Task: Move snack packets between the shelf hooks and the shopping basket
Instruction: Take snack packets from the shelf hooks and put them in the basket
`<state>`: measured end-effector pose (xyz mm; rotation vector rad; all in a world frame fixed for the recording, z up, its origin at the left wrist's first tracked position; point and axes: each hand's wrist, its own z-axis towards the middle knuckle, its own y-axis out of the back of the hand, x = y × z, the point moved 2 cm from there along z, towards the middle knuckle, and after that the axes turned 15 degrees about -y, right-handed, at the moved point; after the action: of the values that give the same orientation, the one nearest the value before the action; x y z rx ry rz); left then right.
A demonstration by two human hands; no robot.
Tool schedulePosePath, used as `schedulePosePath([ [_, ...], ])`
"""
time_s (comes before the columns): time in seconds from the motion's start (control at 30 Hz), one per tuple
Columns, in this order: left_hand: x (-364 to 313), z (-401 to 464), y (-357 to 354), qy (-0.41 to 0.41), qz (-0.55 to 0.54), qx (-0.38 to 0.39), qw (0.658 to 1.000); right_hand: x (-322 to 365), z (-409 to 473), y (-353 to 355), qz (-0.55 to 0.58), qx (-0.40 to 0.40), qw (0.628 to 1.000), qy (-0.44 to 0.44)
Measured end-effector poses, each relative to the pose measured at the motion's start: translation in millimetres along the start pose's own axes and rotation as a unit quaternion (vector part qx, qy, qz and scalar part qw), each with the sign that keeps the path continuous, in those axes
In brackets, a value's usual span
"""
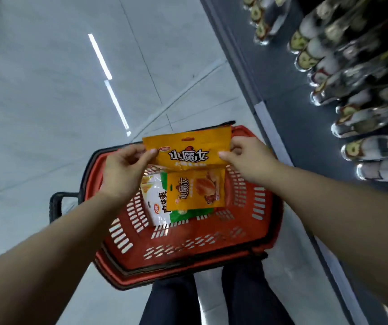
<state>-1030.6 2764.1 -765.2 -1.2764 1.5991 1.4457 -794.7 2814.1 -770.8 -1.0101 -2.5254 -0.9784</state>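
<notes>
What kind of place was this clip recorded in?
Most likely a shop aisle. A red shopping basket sits on a pale tiled floor, rows of packaged snacks hang on a shelf at right, and both hands hold an orange snack packet over it.

glossy orange foil packet point(189, 151) up top, slotted red plastic basket point(246, 233) under it, smooth shiny tiled floor point(47, 102) out at ten o'clock.
</notes>
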Motion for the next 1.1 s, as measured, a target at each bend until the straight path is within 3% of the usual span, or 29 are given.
schedulePosePath([
  [0.4, -278.5, 7.8, 45.2, -0.219, -0.024, 0.108, 0.969, 67.3, -214.1, 164.5, 0.211, -0.187, 0.959, 0.033],
  [0.57, -437.4, -7.2, 48.6, -0.339, -0.025, 0.143, 0.929, 92.6, -345.0, 252.7, 0.252, -0.297, 0.918, 0.074],
  [0.8, -670.7, -54.8, 25.3, -0.491, -0.038, 0.194, 0.849, 104.3, -523.7, 380.1, 0.279, -0.436, 0.85, 0.102],
  [0.9, -748.4, -79.4, 9.1, -0.534, -0.066, 0.199, 0.819, 105.2, -584.9, 425.5, 0.3, -0.497, 0.807, 0.111],
  [1.1, -857.2, -136.7, -33.8, -0.56, -0.069, 0.224, 0.795, 79.2, -676.7, 491.5, 0.271, -0.613, 0.737, 0.085],
])
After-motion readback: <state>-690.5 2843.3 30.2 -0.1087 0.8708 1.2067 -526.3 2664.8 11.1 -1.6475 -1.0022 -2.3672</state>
